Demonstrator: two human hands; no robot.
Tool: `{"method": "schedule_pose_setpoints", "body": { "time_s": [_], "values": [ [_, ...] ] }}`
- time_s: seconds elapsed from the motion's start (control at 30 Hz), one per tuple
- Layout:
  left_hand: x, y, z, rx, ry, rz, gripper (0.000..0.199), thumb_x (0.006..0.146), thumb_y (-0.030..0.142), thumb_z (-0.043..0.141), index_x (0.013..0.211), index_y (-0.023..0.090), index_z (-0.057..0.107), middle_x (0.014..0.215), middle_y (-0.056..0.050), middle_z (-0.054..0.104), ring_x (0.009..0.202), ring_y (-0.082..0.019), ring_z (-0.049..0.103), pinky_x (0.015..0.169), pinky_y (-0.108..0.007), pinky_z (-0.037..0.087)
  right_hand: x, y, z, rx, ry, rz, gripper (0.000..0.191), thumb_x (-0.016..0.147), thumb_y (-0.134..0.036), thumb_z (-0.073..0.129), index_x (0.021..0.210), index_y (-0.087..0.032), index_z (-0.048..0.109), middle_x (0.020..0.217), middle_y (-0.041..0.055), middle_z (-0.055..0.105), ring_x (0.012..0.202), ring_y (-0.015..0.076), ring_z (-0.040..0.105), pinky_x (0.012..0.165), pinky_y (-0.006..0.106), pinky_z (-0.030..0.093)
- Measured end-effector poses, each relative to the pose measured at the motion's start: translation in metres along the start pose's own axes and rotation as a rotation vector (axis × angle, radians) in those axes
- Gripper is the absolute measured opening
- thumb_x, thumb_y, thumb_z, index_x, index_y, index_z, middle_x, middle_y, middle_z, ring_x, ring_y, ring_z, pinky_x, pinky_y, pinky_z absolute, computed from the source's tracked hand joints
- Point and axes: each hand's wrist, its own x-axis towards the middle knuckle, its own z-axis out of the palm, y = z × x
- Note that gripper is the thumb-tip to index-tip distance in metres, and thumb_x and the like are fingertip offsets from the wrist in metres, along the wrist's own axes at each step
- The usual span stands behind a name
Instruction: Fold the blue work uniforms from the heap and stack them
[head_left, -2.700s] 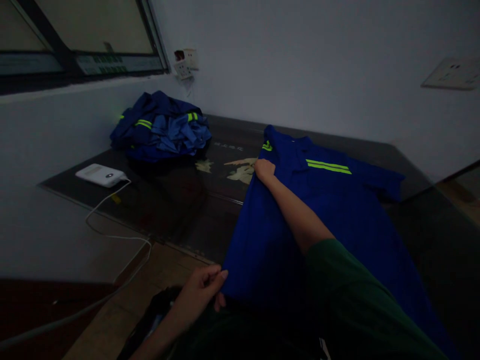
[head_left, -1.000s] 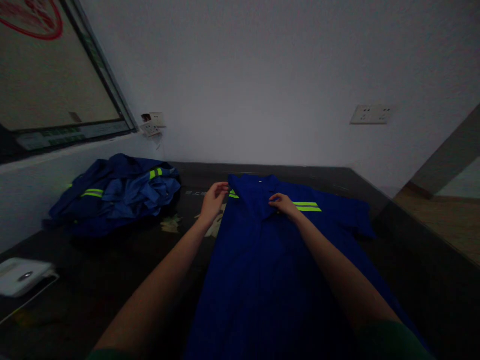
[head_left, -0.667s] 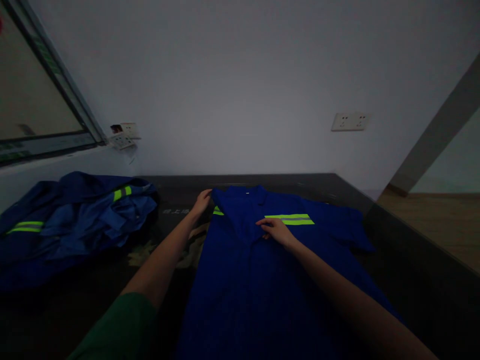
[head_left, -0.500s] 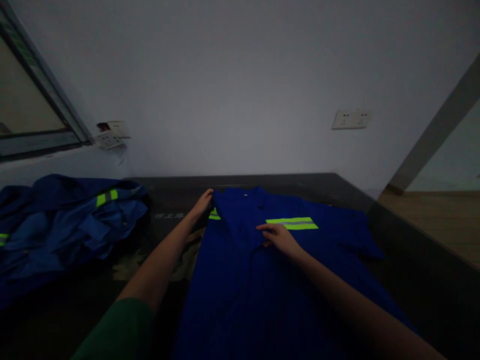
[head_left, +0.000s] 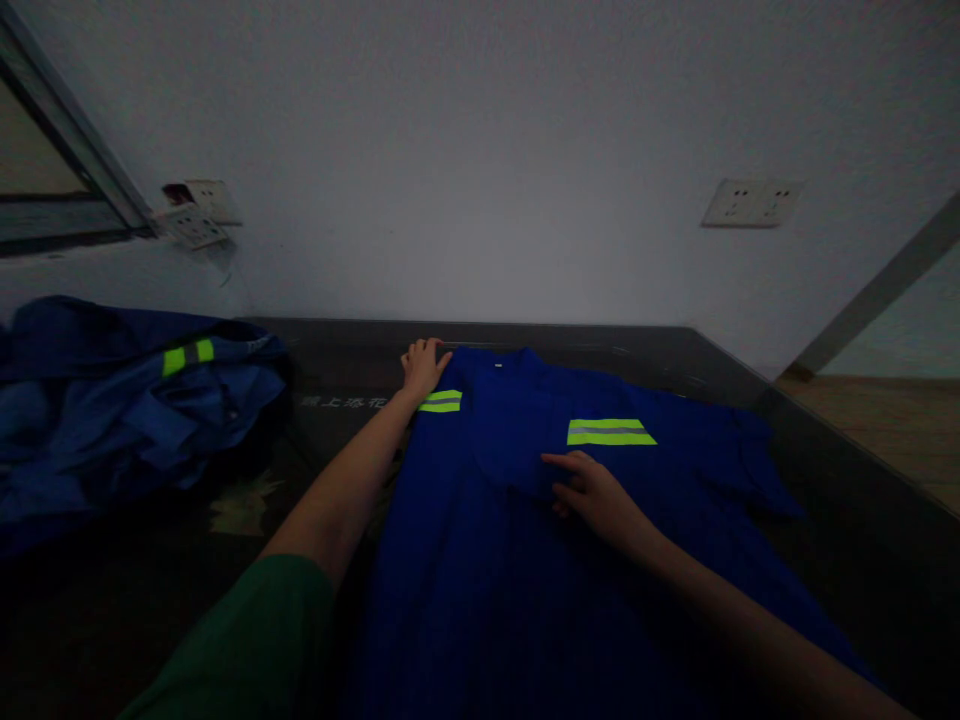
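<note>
Blue jacket (head_left: pixel 525 540) lies flat under both hands (head_left: pixel 596 495).

Left hand (head_left: pixel 421 366) stretched far forward, arm nearly straight, green sleeve at the elbow, fingers curled and pointing up and away. Right hand (head_left: pixel 592 492) lying palm down, nearer than the left, forefinger extended leftward, other fingers loosely bent, bare forearm running back to lower right.

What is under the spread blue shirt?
The shirt lies flat on the dark table, whose top shows around it. Whatever sits directly beneath the cloth is covered; both hands rest on top.
</note>
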Motion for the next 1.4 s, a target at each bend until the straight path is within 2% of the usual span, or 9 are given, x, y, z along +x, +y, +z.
{"method": "schedule_pose_setpoints", "body": {
  "time_s": [0.1, 0.23, 0.43, 0.63, 0.77, 0.9, 1.0, 1.13, 1.4],
  "values": [
    [0.004, -0.011, -0.022, -0.008, 0.022, -0.131, 0.028, 0.091, 0.022, 0.045, 0.117, 0.02, 0.055, 0.122, -0.014, 0.055, 0.118, -0.03, 0.047, 0.097, -0.045, 0.039, 0.004, -0.001, -0.012, -0.104, 0.019, 0.033, 0.04, 0.083, -0.012, 0.053, 0.12, -0.019, 0.061, 0.099, 0.0065, 0.059, 0.057, 0.0086, 0.06, 0.053, 0.024, 0.052],
    [0.001, -0.016, -0.041, -0.003, -0.131, -0.059, 0.031, 0.083, 0.01, 0.049, 0.111, 0.016, 0.061, 0.116, -0.012, 0.061, 0.112, -0.025, 0.054, 0.1, -0.037, 0.039, 0.004, -0.014, -0.021, -0.344, 0.165, -0.116, 0.023, 0.08, -0.018, 0.062, 0.102, -0.021, 0.068, 0.087, 0.004, 0.059, 0.071, 0.0155, 0.061, 0.064, 0.03, 0.052],
    [-0.041, 0.013, -0.012, 0.042, -0.359, 0.123, 0.043, 0.085, 0.027, 0.054, 0.125, 0.009, 0.058, 0.134, -0.019, 0.054, 0.13, -0.03, 0.044, 0.11, -0.036, 0.03, -0.003, -0.024, 0.006, -0.646, 0.123, -0.452, 0.044, 0.077, -0.015, 0.067, 0.119, -0.025, 0.06, 0.123, 0.0089, 0.06, 0.113, 0.0252, 0.056, 0.091, 0.042, 0.048],
    [-0.046, 0.016, 0.006, 0.044, -0.435, 0.032, 0.054, 0.093, 0.045, 0.044, 0.141, 0.022, 0.043, 0.154, -0.015, 0.028, 0.144, -0.033, 0.02, 0.114, -0.051, 0.018, 0.0, -0.028, 0.01, -0.926, 0.122, -0.618, 0.016, 0.083, -0.008, 0.054, 0.079, -0.019, 0.065, 0.077, 0.0051, 0.069, 0.073, 0.0183, 0.064, 0.073, 0.032, 0.044],
    [-0.031, 0.01, 0.002, -0.046, -0.31, -0.041, 0.05, 0.091, 0.042, 0.049, 0.139, 0.026, 0.045, 0.151, -0.011, 0.037, 0.141, -0.027, 0.03, 0.113, -0.043, 0.024, -0.006, -0.032, 0.014, -1.014, 0.157, -0.647, 0.014, 0.08, -0.008, 0.056, 0.075, -0.02, 0.061, 0.068, 0.002, 0.064, 0.063, 0.016, 0.058, 0.06, 0.03, 0.036],
    [-0.015, -0.004, -0.009, -0.017, -0.154, -0.237, 0.043, 0.093, 0.032, 0.041, 0.131, 0.013, 0.051, 0.14, -0.023, 0.047, 0.133, -0.032, 0.041, 0.106, -0.048, 0.032, -0.007, -0.026, 0.024, -0.996, 0.234, -0.638, 0.011, 0.079, -0.009, 0.058, 0.077, -0.02, 0.061, 0.079, 0.0034, 0.066, 0.072, 0.0177, 0.058, 0.064, 0.03, 0.037],
    [-0.001, -0.018, -0.016, -0.012, -0.181, -0.366, 0.034, 0.088, 0.04, 0.051, 0.099, 0.012, 0.067, 0.11, -0.025, 0.066, 0.117, -0.039, 0.055, 0.096, -0.051, 0.039, -0.004, -0.021, 0.028, -0.971, 0.249, -0.609, 0.007, 0.081, -0.014, 0.059, 0.081, -0.021, 0.061, 0.084, 0.0041, 0.066, 0.076, 0.0184, 0.057, 0.067, 0.031, 0.038],
    [0.015, -0.025, -0.014, -0.109, -0.268, -0.385, 0.014, 0.076, 0.03, 0.066, 0.07, 0.017, 0.066, 0.08, -0.013, 0.071, 0.096, -0.031, 0.066, 0.083, -0.036, 0.047, -0.003, -0.02, 0.027, -0.955, 0.226, -0.597, 0.007, 0.084, -0.016, 0.057, 0.085, -0.02, 0.062, 0.088, 0.005, 0.066, 0.081, 0.0196, 0.057, 0.069, 0.032, 0.039],
    [0.014, -0.018, 0.001, -0.373, -0.149, -0.413, 0.032, 0.076, 0.01, 0.058, 0.108, 0.012, 0.062, 0.092, -0.01, 0.07, 0.08, -0.019, 0.067, 0.073, -0.028, 0.051, -0.003, -0.021, 0.028, -0.943, 0.201, -0.586, 0.007, 0.084, -0.015, 0.058, 0.085, -0.02, 0.062, 0.089, 0.0051, 0.066, 0.082, 0.0196, 0.057, 0.07, 0.032, 0.04]
  ]
}}
